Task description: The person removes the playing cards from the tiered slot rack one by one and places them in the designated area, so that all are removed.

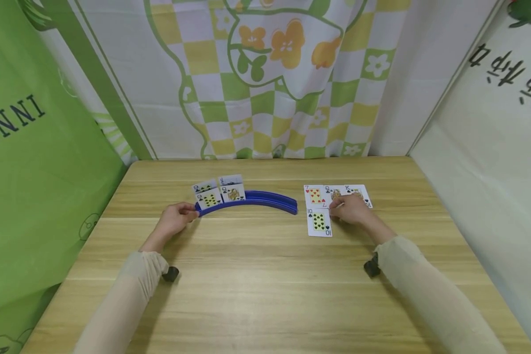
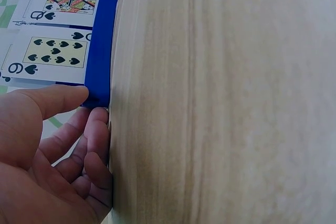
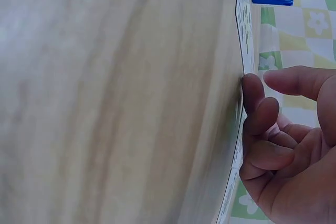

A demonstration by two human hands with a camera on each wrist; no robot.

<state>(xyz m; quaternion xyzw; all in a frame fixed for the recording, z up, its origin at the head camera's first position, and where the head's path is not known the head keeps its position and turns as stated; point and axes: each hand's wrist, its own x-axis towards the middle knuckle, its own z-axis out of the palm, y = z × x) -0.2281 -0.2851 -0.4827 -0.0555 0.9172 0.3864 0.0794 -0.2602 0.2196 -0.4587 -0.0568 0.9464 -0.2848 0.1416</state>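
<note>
A curved blue playing card holder point(image 1: 272, 197) lies on the table, its left end pinched by my left hand point(image 1: 174, 219). In its front row stand a nine of spades point(image 2: 56, 53) and a queen of spades point(image 2: 71, 3). Two more cards rise behind them, mostly hidden. My right hand point(image 1: 353, 210) rests over face-up cards on the right, its fingertips at the ten of spades point(image 1: 319, 222) and seven of hearts point(image 1: 315, 196). A gap shows between thumb and index finger in the right wrist view. Beyond the hand lie a queen point(image 1: 335, 192) and a king point(image 1: 358, 190), partly covered.
The wooden table point(image 1: 256, 285) ends at a patterned curtain point(image 1: 283, 98) behind. A green cloth wall point(image 1: 48, 172) borders the left side and a white one point(image 1: 482, 172) the right.
</note>
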